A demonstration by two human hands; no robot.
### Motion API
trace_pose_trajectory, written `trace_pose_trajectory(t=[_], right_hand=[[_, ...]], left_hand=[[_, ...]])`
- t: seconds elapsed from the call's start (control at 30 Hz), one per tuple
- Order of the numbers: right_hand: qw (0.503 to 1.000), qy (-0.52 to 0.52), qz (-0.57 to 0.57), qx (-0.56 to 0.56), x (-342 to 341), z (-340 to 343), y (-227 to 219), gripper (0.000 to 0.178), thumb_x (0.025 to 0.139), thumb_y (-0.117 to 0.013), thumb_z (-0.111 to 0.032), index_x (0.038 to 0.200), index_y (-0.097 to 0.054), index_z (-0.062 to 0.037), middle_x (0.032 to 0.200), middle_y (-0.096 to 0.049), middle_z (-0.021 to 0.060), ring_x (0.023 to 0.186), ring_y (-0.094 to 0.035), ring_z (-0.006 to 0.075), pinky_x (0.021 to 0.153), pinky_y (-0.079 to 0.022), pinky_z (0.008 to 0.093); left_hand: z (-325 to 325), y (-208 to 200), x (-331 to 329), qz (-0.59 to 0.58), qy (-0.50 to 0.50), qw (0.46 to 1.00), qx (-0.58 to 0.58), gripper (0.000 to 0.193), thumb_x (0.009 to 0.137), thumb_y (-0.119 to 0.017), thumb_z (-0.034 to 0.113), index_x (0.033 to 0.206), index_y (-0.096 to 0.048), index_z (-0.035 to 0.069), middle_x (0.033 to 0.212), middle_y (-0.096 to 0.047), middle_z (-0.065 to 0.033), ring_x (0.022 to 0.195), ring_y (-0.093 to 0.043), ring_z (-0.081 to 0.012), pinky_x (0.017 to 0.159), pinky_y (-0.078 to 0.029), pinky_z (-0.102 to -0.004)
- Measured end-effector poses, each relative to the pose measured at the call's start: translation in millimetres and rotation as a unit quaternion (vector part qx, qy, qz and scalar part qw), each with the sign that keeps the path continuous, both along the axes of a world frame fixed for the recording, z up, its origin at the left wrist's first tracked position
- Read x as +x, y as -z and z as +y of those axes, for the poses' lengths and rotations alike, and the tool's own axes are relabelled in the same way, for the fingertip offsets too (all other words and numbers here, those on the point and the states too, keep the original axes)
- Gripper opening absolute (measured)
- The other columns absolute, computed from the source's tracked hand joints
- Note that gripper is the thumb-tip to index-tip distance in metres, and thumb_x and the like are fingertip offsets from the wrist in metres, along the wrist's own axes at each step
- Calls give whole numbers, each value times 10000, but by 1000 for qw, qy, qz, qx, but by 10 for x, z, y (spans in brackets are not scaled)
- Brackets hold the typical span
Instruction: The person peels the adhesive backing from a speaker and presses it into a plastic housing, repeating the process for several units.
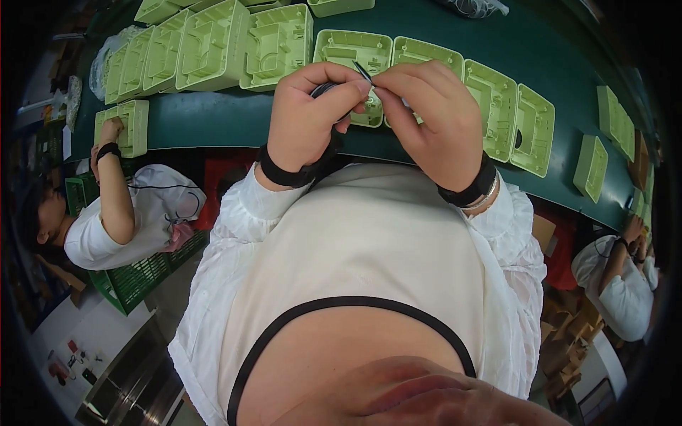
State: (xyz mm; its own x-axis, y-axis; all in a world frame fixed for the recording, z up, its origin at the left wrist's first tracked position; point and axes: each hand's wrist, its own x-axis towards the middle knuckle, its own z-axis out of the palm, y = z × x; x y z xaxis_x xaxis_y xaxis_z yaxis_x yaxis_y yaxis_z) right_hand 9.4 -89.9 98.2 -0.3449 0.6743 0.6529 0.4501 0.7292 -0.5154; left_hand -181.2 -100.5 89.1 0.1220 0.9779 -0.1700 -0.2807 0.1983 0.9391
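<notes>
Both hands are raised in front of my chest, over a pale green plastic housing [353, 44] at the table's front edge. My left hand [312, 106] is closed around several thin black pieces [323, 89], whose kind is not clear. A small dark strip [363, 72] sticks up between the fingertips of the two hands. My right hand [433, 103] pinches at its lower end with thumb and forefinger. The fingers partly hide the strip and the housing beneath. Another housing [533, 131] to the right has a black piece inside.
Several open green housings [213, 44] stand in a row along the dark green table [206, 121]. At the left, a person [121, 213] handles another housing, beside a green crate [153, 273]. Another person [618, 280] works at the right, near a separate housing [590, 168].
</notes>
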Motion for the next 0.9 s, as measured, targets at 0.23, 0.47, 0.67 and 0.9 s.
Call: trace_pose_trajectory(t=[0.23, 0.47, 0.67, 0.9], right_hand=[[999, 28, -30, 35, -34, -72, 20, 237, 777, -768, 51, 996, -719, -28, 937, -716, 97, 814, -670, 287, 698, -538, 362], [1000, 7, 11, -25, 123, -193, 58, 158, 819, -761, 12, 969, -720, -20, 903, -710, 97, 770, -655, 270, 658, -523, 344], [989, 26, 23, -147, 434, -493, -24, 104, 857, -714, 5, 959, -715, -16, 857, -687, 71, 744, -618, 193, 653, -497, 307], [938, 120, 121, -303, 1347, -1224, 52, 84, 904, -608, 14, 982, -639, 12, 879, -620, 32, 797, -567, 110, 711, -466, 263]], left_hand=[[-27, -19, 4, 49, -4, 999, 4, 108, 881, -739, 95, 911, -725, -7, 775, -689, -10, 637, -583, -64, 562, -462, -217], [-146, -89, 159, 342, -52, 884, 314, 80, 787, -738, 61, 840, -705, 10, 752, -697, -57, 664, -646, -162, 610, -509, -282], [-223, -90, 340, 327, 41, 881, 340, 86, 778, -743, 77, 838, -714, 23, 757, -693, -82, 666, -646, -188, 623, -510, -297], [-333, -35, 482, 224, 218, 927, 207, 102, 801, -739, 93, 850, -709, 9, 744, -683, -24, 684, -637, -124, 636, -509, -296]])
